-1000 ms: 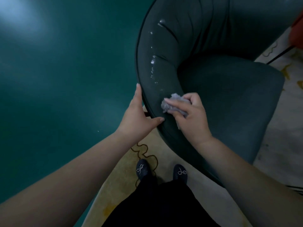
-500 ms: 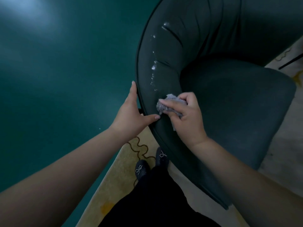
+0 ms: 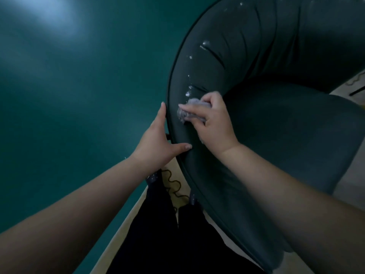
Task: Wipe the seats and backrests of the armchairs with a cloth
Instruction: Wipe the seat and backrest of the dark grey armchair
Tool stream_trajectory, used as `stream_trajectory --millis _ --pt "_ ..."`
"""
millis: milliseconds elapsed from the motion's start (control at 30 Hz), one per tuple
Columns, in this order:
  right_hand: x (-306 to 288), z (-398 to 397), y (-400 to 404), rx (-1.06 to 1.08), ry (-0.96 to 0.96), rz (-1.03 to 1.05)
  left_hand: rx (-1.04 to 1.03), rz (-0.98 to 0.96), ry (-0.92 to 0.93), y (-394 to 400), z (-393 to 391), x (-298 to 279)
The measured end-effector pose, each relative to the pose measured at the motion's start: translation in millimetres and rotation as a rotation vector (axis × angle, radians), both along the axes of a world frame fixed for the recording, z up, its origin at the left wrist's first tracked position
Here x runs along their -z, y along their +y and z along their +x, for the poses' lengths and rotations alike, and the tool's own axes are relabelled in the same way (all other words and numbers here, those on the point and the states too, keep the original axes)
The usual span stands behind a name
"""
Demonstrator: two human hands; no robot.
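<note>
Right hand (image 3: 214,123) is down on the curved backrest (image 3: 246,48) of the dark green armchair (image 3: 296,135), fingers curled over a bunched grey cloth (image 3: 187,112) and pressing it flat against the padding on the armrest side, just inside the piped rim. Left hand (image 3: 158,143) braces the chair from outside: fingers straight along the outer edge, thumb hooked over the rim onto the padding, so it clasps the edge rather than merely touching it. Just above the cloth, look at that trail of pale specks (image 3: 188,89) running up the backrest toward the tufted creases, glinting in the light; whether they are droplets or crumbs I cannot tell. The cloth sits at the low end of that trail, so by my reading the wipe is working on this stretch and the marked band above is not yet cleaned. The seat (image 3: 286,125) shows no such marks, though the dim light hides much, and I cannot say whether it has been wiped. Only one armchair is in view, and the task speaks of several, so I would call this an early-to-middle point: backrest in hand, upper panels, seat and any other chairs likely left. Beyond the rim lies the teal floor (image 3: 79,95), and a pale rug (image 3: 177,186) with a squiggly line sits under the chair.
</note>
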State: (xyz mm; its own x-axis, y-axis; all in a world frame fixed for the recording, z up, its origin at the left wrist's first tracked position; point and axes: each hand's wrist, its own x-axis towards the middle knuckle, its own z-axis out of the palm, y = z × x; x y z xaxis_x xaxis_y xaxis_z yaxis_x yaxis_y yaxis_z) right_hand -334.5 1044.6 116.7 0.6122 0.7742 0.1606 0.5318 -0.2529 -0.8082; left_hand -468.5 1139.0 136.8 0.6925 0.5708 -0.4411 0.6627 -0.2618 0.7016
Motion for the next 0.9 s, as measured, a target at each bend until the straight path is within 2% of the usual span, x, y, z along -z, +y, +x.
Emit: stream_trajectory --millis 233,333,433,600,800,900 --pt "4.6 -16.6 -24.4 -0.017 -0.061 0.009 0.029 -0.009 -0.041 17.7 10.0 0.0" --pt "1.9 0.7 6.2 0.038 -0.109 0.006 0.038 -0.040 -0.042 22.5 12.7 2.0" --pt "2.6 15.5 28.6 0.077 -0.078 0.018 0.032 -0.074 -0.056 28.1 13.7 4.5" --pt "4.0 -2.5 -2.4 0.016 -0.066 0.024 0.055 -0.110 -0.066 38.9 17.0 9.4" --pt "3.3 33.3 49.9 0.110 -0.085 0.041 0.072 -0.124 -0.099 54.6 25.4 14.1" --pt "7.5 13.3 22.9 0.126 -0.081 0.035 0.096 -0.113 -0.103 64.4 34.2 12.2"
